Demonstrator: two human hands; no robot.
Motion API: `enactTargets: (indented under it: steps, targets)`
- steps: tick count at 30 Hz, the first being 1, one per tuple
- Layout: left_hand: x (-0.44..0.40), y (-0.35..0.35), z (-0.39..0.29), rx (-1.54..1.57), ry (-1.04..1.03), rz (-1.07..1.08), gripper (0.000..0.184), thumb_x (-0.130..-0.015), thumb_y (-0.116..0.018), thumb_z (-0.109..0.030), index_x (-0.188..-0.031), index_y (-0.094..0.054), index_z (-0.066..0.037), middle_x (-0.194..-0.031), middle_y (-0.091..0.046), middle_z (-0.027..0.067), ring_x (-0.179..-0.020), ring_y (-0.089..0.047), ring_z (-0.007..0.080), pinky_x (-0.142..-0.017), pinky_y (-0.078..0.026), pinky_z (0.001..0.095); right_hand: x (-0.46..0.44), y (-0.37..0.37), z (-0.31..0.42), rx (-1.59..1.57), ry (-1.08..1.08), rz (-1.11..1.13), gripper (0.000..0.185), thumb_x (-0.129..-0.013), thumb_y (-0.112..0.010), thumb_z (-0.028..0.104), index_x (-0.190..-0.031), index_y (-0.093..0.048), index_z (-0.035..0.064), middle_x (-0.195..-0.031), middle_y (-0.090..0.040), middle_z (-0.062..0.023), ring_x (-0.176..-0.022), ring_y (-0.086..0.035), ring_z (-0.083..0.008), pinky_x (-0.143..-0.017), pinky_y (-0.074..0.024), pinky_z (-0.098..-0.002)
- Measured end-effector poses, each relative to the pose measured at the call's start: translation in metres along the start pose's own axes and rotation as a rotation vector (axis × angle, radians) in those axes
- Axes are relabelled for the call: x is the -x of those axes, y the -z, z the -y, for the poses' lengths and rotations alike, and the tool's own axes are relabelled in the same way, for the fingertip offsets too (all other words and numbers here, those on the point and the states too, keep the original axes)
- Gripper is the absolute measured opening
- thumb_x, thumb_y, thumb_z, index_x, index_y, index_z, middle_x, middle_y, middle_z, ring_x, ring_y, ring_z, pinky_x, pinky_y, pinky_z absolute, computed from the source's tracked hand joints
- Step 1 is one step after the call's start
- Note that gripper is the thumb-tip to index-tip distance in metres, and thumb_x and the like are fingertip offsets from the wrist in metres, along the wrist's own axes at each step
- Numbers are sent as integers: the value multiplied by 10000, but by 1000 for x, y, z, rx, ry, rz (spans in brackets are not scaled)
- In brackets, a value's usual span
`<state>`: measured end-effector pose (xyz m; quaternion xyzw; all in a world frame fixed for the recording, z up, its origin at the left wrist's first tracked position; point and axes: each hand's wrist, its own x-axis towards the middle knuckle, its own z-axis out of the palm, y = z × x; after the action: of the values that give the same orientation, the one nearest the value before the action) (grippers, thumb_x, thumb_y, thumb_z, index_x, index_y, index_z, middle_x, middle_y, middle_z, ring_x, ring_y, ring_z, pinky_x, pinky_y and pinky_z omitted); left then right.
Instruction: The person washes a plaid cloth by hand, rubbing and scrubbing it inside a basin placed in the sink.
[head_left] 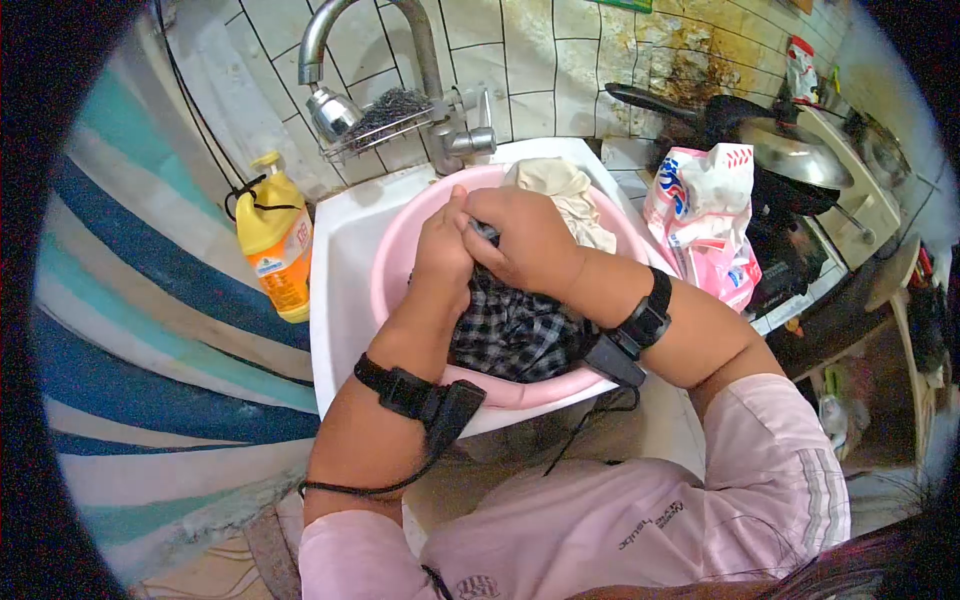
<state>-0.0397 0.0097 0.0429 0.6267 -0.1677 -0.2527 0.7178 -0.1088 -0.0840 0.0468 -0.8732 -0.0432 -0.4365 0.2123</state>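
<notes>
A pink basin (505, 390) sits in the white sink, holding a black and grey checked cloth garment (515, 330). Both hands are together over the basin, closed on a bunched part of that garment. My left hand (443, 245) has its fingers wrapped at the left of the bunch. Pressed against it from the right, my right hand (520, 235) grips the same cloth, a bit of which shows between the thumb and fingers. A cream cloth (568, 195) lies at the basin's back right, behind my right hand. The lower part of the checked garment is inside the basin.
A chrome faucet (430, 80) rises behind the white sink (340, 270), beside a wire rack (385, 130). On the left stands a yellow bottle (275, 240). To the right are a white and pink detergent bag (700, 220) and a stove with a lidded pan (795, 155).
</notes>
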Motion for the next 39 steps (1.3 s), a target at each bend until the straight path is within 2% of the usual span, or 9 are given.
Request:
enactTargets:
  steps: [6,15,28,30,32,33,35,38,39]
  targets:
    - [-5,0,9,-157,-289,49,376,-959,-435,-309,-983,-595,31,-918,-591,94,-847,-513,165,-789,-415,294,-6,0,-28,112,-311,104,195,-878,-541,231,-869,-583,40,-743,-592,-237,-713,-570,-431,-631,-451,-483]
    - [-19,16,12,-533,-376,-80,259,-915,-489,-219,-890,-575,23,-794,-588,102,-746,-525,162,-689,-435,320,-5,2,-36,203,-335,235,254,-854,-563,304,-884,-634,63,-766,-629,-218,-727,-606,-406,-659,-478,-488]
    - [-14,20,-5,-367,-404,-237,232,-904,-579,-216,-786,-580,-16,-724,-563,21,-609,-465,110,-571,-377,257,-3,9,-37,169,-382,326,302,-832,-530,341,-950,-637,85,-895,-654,-202,-870,-628,-373,-769,-496,-487]
    - [13,12,-38,-284,-403,-221,196,-898,-580,-197,-827,-581,-14,-763,-553,21,-651,-481,118,-605,-389,266,-2,7,-38,154,-391,327,310,-827,-526,340,-952,-637,78,-909,-653,-203,-878,-628,-371,-775,-495,-485]
    - [12,27,-50,-297,-790,-108,176,-911,-531,-171,-849,-584,-15,-793,-532,21,-715,-477,123,-644,-389,267,-2,5,-43,146,-374,291,314,-791,-563,325,-979,-639,84,-904,-654,-203,-868,-621,-381,-777,-487,-469]
    - [45,27,-80,-694,-963,-152,187,-921,-474,-156,-884,-592,-16,-843,-542,31,-799,-500,132,-721,-405,262,-2,7,-44,122,-365,338,322,-789,-558,327,-981,-639,82,-893,-653,-209,-856,-622,-390,-769,-488,-476]
    - [68,34,-110,93,-790,51,220,-921,-457,-178,-966,-600,-17,-885,-574,60,-885,-542,171,-846,-420,288,0,4,-49,113,-382,329,326,-787,-549,340,-960,-648,82,-883,-651,-213,-830,-626,-392,-741,-491,-492]
    - [149,48,-181,202,-975,198,324,-913,-446,-252,-1048,-553,23,-1015,-567,106,-1005,-541,214,-930,-416,353,2,4,-51,146,-391,375,315,-791,-544,350,-960,-641,103,-922,-655,-182,-861,-627,-373,-757,-495,-483]
    - [179,63,-213,67,-979,509,293,-915,-483,-300,-1033,-600,-58,-1047,-594,69,-1055,-518,200,-981,-355,357,2,4,-51,147,-413,385,318,-788,-549,355,-962,-641,105,-940,-655,-173,-881,-627,-360,-770,-493,-483]
